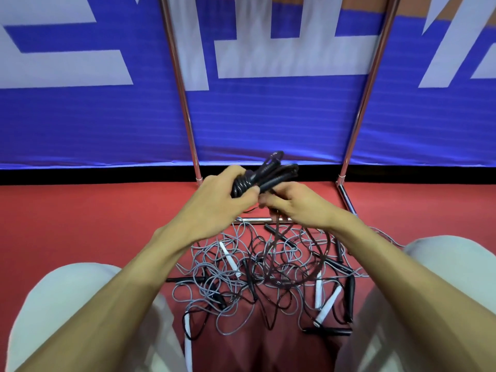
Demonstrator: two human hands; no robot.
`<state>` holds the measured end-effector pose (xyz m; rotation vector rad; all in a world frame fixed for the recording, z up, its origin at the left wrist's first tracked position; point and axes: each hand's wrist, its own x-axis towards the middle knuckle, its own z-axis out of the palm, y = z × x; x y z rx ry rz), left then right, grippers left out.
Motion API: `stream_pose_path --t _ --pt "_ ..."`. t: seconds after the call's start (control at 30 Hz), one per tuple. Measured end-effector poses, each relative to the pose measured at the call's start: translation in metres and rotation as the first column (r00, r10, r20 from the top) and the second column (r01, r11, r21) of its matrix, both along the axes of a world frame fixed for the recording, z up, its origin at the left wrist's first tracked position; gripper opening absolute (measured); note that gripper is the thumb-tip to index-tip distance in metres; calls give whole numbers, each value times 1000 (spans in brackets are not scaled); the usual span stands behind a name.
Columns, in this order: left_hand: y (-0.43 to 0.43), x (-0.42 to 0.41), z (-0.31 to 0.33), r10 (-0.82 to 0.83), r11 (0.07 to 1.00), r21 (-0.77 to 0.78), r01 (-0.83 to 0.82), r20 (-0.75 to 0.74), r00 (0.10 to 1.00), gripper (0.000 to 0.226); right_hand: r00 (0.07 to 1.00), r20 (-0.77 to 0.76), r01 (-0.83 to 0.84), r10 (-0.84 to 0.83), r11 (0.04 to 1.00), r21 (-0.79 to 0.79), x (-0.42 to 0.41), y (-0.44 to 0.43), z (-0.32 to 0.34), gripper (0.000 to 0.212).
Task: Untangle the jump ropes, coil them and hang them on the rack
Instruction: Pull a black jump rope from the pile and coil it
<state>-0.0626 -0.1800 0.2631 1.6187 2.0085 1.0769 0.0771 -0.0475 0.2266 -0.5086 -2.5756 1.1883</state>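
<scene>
Tangled heap of grey & black thin-cord jump ropes (257,275), white/black handles, lies on red floor (80,224) betw. the knees. Above it, left hand (214,200) is clenched round black jump-rope coil (265,174). Right hand (298,208) pinches its trailing strand (276,232), which runs down into the heap. Step: coiling, unfinished. Next: free tail, finish wraps, hang on chrome tube rack (188,103) behind.

Tangled ropes (263,269) are crowding the floor (80,216) between both knees (69,288). Two rack posts (184,103) are framing open room ahead.
</scene>
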Motion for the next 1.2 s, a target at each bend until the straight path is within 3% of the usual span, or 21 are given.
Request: stream_pose_path --t 0.1,0.17,0.23,0.33,0.5,0.63,0.73,0.97,1.1,1.2 --pt "2 -6 -3 66 997 24 -68 62 996 36 993 114 0 13 993 -114 -1 -6 10 40" --pt "3 -7 -7 45 999 31 -45 14 999 30 987 160 11 10 991 -131 2 -9 13 44" --pt "6 -9 -11 61 998 28 -60 -26 998 18 970 242 8 3 999 -44 4 -11 15 42" --pt "12 -15 -16 128 992 3 -128 -85 988 17 923 385 -60 -10 984 170 8 -14 13 27" --pt "17 -45 -20 287 949 -48 -311 -278 917 31 848 527 -220 56 942 254 20 -22 15 11" --pt "16 -52 -26 238 948 -120 -294 -343 909 33 912 408 -255 35 829 498 28 -30 27 15" --pt "19 -42 -29 168 960 -142 -241 -397 902 33 971 230 -203 65 731 652 29 -35 40 10" --pt "19 -17 -29 -134 915 -394 -80 -486 864 29 978 -196 82 73 730 679 25 -23 42 18" --pt "15 7 -25 -311 875 -481 54 -475 823 26 932 -360 250 -45 798 548 22 -5 36 17" --pt "12 21 -24 -368 873 -469 131 -460 808 37 901 -403 348 -161 823 450 20 7 34 12"
